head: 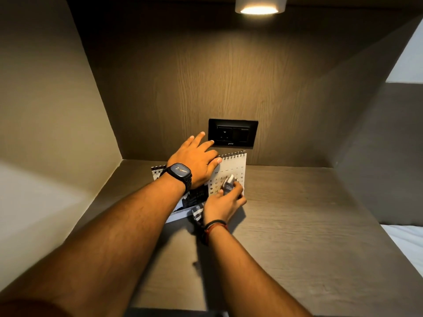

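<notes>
A white spiral-bound desk calendar [238, 167] stands at the back of a wooden shelf. My left hand [194, 161], with a dark watch on the wrist, lies over the calendar's top edge, thumb on the front page and fingers stretched out behind it. My right hand [225, 203] grips a checked grey and white cloth [229, 184] and presses it against the page with the dates. A loose end of the cloth hangs under my right wrist.
The wooden shelf [297, 225] is closed in by a wood-grain back wall and side walls. A black socket and switch plate [233, 132] sits on the back wall just above the calendar. A round lamp [259, 5] shines overhead. White bedding [407, 243] lies at the right.
</notes>
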Demonstrator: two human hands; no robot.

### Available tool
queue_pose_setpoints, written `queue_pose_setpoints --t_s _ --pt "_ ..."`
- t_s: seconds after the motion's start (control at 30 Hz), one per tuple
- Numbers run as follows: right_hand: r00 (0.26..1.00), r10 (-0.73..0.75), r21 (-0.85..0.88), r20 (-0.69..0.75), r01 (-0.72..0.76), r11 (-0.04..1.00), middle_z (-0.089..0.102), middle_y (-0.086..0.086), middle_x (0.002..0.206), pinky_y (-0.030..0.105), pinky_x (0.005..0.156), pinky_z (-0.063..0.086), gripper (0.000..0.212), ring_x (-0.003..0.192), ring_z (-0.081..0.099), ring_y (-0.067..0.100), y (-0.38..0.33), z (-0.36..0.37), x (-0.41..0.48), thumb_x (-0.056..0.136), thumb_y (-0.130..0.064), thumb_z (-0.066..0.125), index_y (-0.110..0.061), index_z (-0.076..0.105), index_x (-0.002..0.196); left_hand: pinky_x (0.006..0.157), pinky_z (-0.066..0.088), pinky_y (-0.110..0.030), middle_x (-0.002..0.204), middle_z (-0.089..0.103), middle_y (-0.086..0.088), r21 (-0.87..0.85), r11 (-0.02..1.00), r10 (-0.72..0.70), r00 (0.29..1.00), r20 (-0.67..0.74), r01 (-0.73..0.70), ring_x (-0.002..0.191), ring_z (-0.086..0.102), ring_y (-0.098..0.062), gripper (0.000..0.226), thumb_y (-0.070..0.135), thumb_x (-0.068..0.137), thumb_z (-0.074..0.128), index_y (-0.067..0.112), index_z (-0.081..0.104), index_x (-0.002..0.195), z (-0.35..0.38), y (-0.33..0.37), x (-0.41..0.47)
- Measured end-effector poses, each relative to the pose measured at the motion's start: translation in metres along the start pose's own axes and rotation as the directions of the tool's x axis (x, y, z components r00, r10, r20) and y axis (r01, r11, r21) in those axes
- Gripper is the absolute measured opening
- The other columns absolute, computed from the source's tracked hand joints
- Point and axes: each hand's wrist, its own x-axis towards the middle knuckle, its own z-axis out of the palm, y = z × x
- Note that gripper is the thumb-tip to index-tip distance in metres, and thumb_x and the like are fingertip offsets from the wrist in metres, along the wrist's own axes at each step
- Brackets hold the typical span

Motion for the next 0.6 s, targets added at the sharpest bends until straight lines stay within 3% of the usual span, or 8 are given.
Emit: queue_pose_setpoints --t_s 0.07,0.2,0.33,0.4,0.53,0.6 --pt "0.996 -0.081 -0.009 0.026 0.081 0.997 0.034 0.017 0.138 0.028 0.09 0.047 0.046 0.111 0.057 0.035 -0.005 0.003 -0.004 0.086 0.007 0.051 -0.012 0.046 0.128 0.116 0.008 -0.045 0.152 0.031 -0.005 -0.002 1.0 0.003 1.0 0.004 -0.003 0.143 0.008 -0.028 0.052 0.047 0.096 0.015 0.023 0.046 0.131 0.001 -0.001 0.001" --pt "0.971 -0.156 -0.075 0.182 0.172 0.982 0.035 0.012 0.138 0.039 0.1 0.05 0.051 0.118 0.054 0.031 0.01 0.001 -0.027 0.083 0.011 0.047 -0.014 0.048 0.127 0.115 0.009 -0.045 0.152 0.032 -0.006 0.009 1.0 0.008 1.0 -0.007 -0.008 0.143 0.009 -0.029 0.053 0.046 0.096 0.015 0.023 0.046 0.131 0.002 -0.002 0.002" --pt "0.996 0.044 -0.057 0.078 -0.04 0.998 0.037 0.018 0.132 0.034 0.093 0.05 0.046 0.108 0.058 0.037 0.01 -0.005 -0.011 0.084 0.013 0.047 -0.009 0.048 0.124 0.115 0.01 -0.045 0.151 0.033 -0.005 0.007 1.0 0.002 1.0 -0.02 -0.002 0.143 0.01 -0.029 0.053 0.047 0.096 0.015 0.023 0.047 0.131 0.002 -0.001 0.001" --pt "0.997 0.077 -0.018 0.026 -0.076 0.997 0.035 0.019 0.134 0.032 0.09 0.048 0.047 0.11 0.058 0.037 0.0 -0.004 0.0 0.085 0.012 0.047 -0.009 0.046 0.128 0.116 0.01 -0.045 0.151 0.033 -0.005 0.006 1.0 0.001 1.0 -0.018 -0.001 0.143 0.01 -0.029 0.053 0.047 0.096 0.015 0.023 0.047 0.131 0.002 0.0 0.001" --pt "0.984 -0.149 -0.04 0.098 0.153 0.987 0.037 0.015 0.136 0.031 0.097 0.049 0.048 0.115 0.056 0.034 0.001 0.0 -0.014 0.083 0.01 0.049 -0.012 0.049 0.126 0.115 0.01 -0.044 0.151 0.034 -0.006 0.005 1.0 0.006 1.0 -0.03 -0.006 0.143 0.011 -0.03 0.052 0.046 0.096 0.017 0.022 0.047 0.131 0.003 -0.001 0.002" --pt "0.96 -0.218 -0.141 0.177 0.244 0.959 0.039 0.01 0.138 0.034 0.099 0.049 0.051 0.117 0.056 0.03 0.013 -0.001 -0.026 0.083 0.007 0.05 -0.017 0.05 0.128 0.115 0.011 -0.044 0.151 0.034 -0.006 0.007 1.0 0.006 1.0 -0.03 -0.006 0.143 0.011 -0.03 0.052 0.047 0.096 0.017 0.022 0.048 0.13 0.004 -0.001 0.003"
